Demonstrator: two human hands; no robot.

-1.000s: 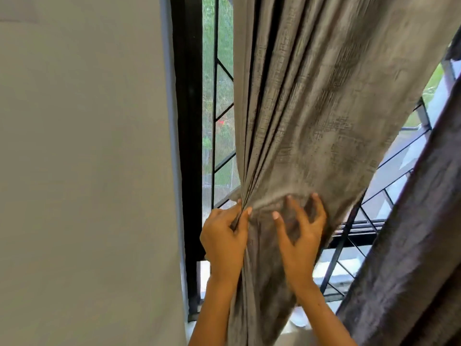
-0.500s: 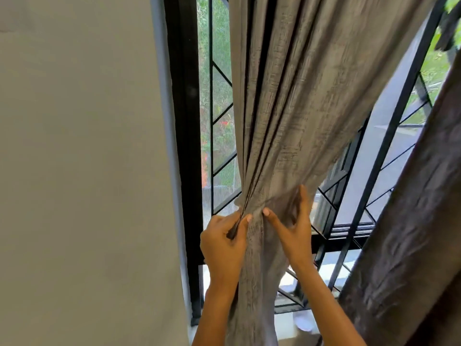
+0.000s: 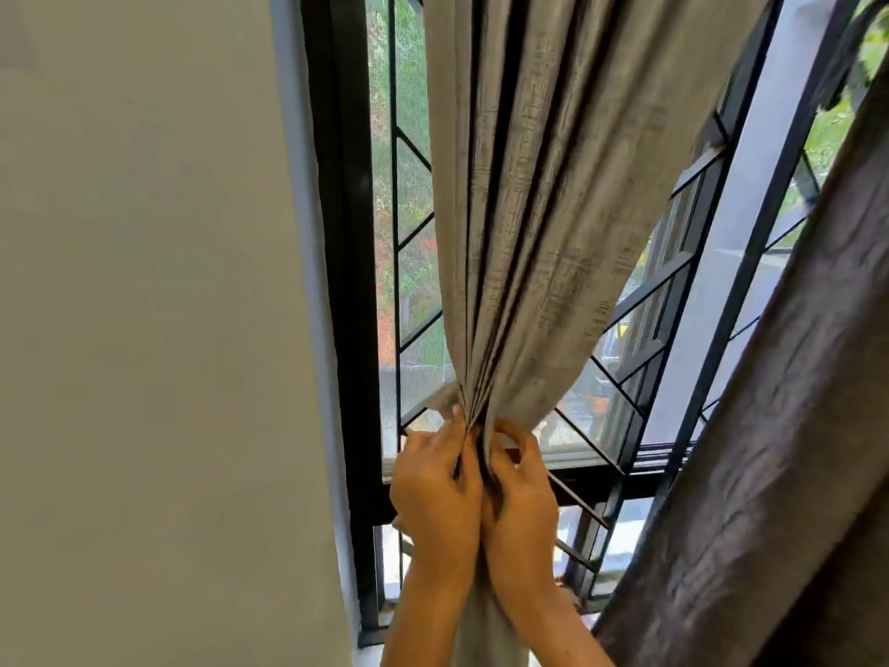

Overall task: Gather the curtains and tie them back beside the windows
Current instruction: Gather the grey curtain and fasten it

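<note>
A grey textured curtain hangs in front of the window and is bunched into tight folds at waist height. My left hand grips the left side of the bunch, fingers curled round the folds. My right hand grips the right side, pressed close against the left hand. Below my hands the gathered curtain hangs straight down between my forearms. A second, darker grey curtain hangs slanted at the right, untouched.
A plain beige wall fills the left. The black window frame and a black metal grille stand behind the curtain, with greenery and a building outside.
My right hand has swept the loose cloth leftward and closed against my left hand. The bunch is now narrow, and more of the window and grille shows at the right.
</note>
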